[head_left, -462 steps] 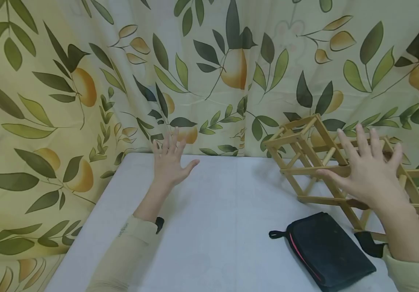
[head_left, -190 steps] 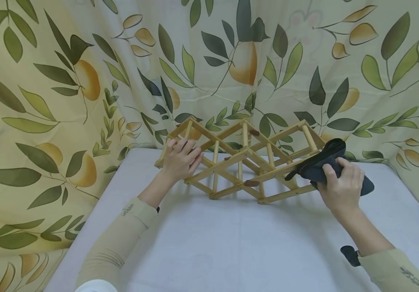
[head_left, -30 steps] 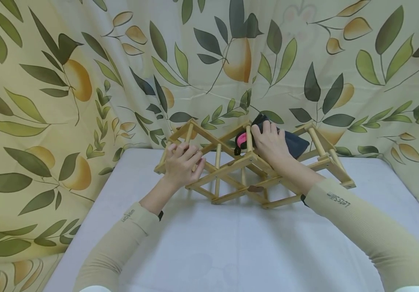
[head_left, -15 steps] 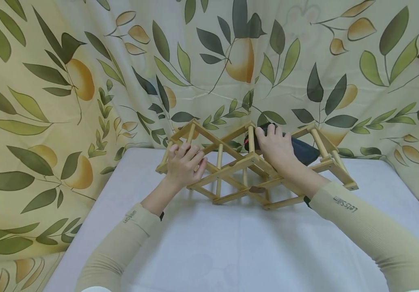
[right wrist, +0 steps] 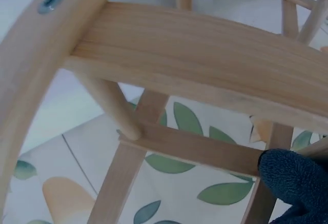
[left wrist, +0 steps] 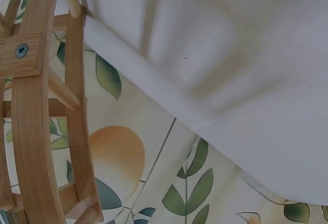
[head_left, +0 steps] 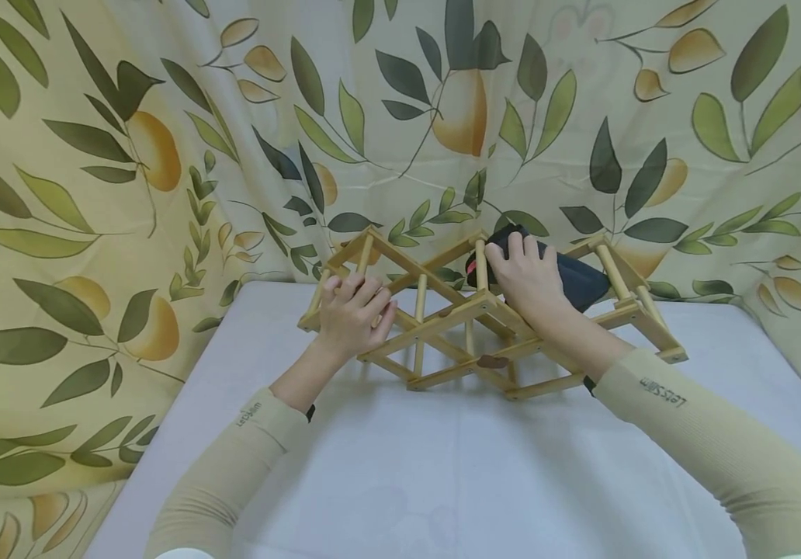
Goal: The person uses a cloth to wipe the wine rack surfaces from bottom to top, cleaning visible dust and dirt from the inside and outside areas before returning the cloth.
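A folding wooden lattice rack (head_left: 453,314) stands across the far part of the table, its slats crossing in diamonds with round dowels between. My left hand (head_left: 353,317) grips the rack's left end with bent fingers; that hand is out of sight in the left wrist view, where slats fill the left side. My right hand (head_left: 528,273) holds a dark navy pouch (head_left: 584,281) with a bit of pink at its left end, laid in the upper right hollow of the rack. In the right wrist view the pouch's fuzzy fabric (right wrist: 294,178) shows beyond a wide slat.
A white cloth covers the table (head_left: 400,466). Behind it hangs a curtain (head_left: 289,140) printed with leaves and fruit, close to the rack's back. A brown oval piece (head_left: 492,362) sits on the rack's front lower slat.
Since the first frame the rack has moved from the right to the middle. The right hand has lifted the pouch from the table and brought it leftward into the rack. The last half second shows little motion.
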Available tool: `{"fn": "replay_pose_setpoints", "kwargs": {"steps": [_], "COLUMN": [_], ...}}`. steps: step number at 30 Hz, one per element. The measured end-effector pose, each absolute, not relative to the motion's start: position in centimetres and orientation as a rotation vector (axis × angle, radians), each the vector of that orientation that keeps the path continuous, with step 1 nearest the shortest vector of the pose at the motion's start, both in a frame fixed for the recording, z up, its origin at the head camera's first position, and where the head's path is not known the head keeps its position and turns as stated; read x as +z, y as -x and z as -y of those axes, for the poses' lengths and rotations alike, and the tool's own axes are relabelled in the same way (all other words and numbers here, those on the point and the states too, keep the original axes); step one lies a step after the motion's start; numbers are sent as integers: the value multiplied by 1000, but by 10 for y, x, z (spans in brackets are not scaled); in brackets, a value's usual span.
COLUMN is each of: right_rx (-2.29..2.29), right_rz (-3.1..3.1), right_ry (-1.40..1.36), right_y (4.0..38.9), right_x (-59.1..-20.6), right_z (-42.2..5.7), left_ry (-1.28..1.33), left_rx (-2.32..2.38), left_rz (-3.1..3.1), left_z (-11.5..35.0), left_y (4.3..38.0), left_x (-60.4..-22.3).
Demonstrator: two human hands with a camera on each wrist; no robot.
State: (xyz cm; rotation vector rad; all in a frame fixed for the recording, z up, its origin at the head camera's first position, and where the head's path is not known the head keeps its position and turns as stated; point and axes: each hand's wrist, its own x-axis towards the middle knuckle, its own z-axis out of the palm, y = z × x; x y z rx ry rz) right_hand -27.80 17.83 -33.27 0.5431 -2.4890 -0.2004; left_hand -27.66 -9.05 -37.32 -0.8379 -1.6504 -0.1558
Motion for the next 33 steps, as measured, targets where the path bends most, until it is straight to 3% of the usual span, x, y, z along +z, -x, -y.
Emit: {"fn": "replay_pose_setpoints", "kwargs": {"steps": [11,20,33], "right_rx": [-295,-207,-197], "right_rz": [2740,2541,2680], "right_ry": [-418,-548,-489], "right_y": [272,277,276], "right_x": [-327,-329,-327], "right_z": [-180,-177,-178], "left_ry": [833,822,825], "left_rx": [-145,-143,-120], "left_rz": [1671,1645,1652], "left_z": [90,90,91], "left_y": [276,278,276], "left_x": [-373,-374,-373]}}
